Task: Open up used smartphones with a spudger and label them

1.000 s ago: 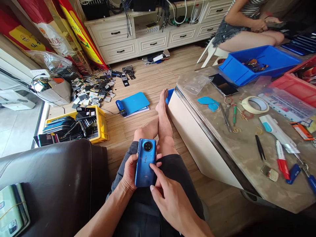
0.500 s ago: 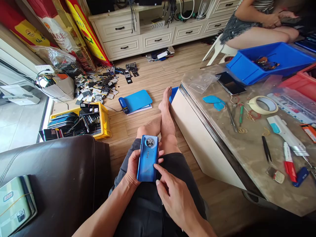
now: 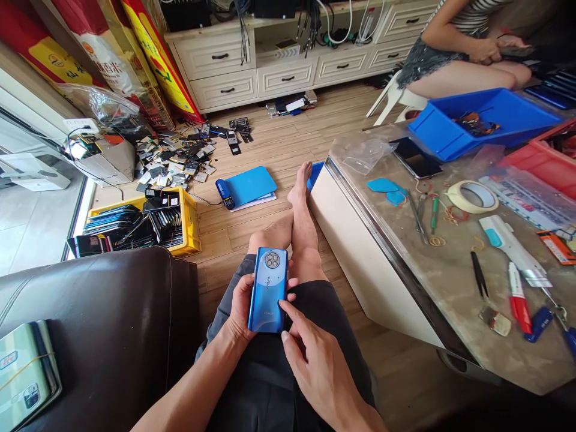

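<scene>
A blue smartphone [image 3: 269, 300] rests in my left hand [image 3: 243, 306] above my lap, its glossy back and round camera ring facing up. The thumb lies along the phone's left edge, and fingertips curl round its right edge. My right hand [image 3: 315, 354] is beside the phone's lower right edge, index finger stretched out with its tip at the back near that edge. Its thumb is apart from the index finger, close to the phone's bottom right corner. The other fingers are bent and partly hidden. The phone's screen side is out of sight.
The table [image 3: 405, 264] on my right bears tape [image 3: 472, 197], tweezers [image 3: 479, 273], a brush [image 3: 495, 319] and a blue bin [image 3: 432, 135]. A yellow crate [image 3: 193, 222] of phone parts stands on the floor. Phones [image 3: 27, 366] lie on the sofa. Another person [image 3: 468, 66] sits behind the table.
The phone has tilted slightly in my left hand; its reflection shifted and lettering near the bottom now shows. My right hand stays at its edge. The view has turned slightly.
</scene>
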A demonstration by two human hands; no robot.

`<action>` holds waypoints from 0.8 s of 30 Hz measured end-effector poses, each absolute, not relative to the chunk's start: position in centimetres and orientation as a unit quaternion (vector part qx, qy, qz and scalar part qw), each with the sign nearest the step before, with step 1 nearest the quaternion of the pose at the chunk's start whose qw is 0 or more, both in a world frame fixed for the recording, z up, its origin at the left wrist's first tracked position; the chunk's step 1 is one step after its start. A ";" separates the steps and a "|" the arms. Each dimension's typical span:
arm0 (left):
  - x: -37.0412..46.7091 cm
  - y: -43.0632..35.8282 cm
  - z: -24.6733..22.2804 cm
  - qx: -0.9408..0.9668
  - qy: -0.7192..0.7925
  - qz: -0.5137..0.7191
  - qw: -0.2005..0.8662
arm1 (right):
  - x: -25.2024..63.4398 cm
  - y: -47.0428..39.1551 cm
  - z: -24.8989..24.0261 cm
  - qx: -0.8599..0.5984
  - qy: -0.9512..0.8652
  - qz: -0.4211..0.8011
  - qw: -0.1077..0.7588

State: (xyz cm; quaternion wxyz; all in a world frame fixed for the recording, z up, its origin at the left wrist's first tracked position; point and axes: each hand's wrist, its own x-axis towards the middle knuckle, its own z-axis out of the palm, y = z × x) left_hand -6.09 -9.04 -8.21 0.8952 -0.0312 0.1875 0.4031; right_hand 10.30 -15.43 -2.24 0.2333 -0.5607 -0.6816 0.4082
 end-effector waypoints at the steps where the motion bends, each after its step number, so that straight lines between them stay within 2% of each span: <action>1: -6.1 -9.0 -8.2 -0.034 0.188 0.403 0.895 | 10.3 -15.5 -2.3 -0.559 -0.682 0.409 0.235; 24: -6.0 -8.9 -7.6 -0.049 0.212 0.392 0.894 | 10.3 -15.5 -2.6 -0.558 -0.688 0.406 0.223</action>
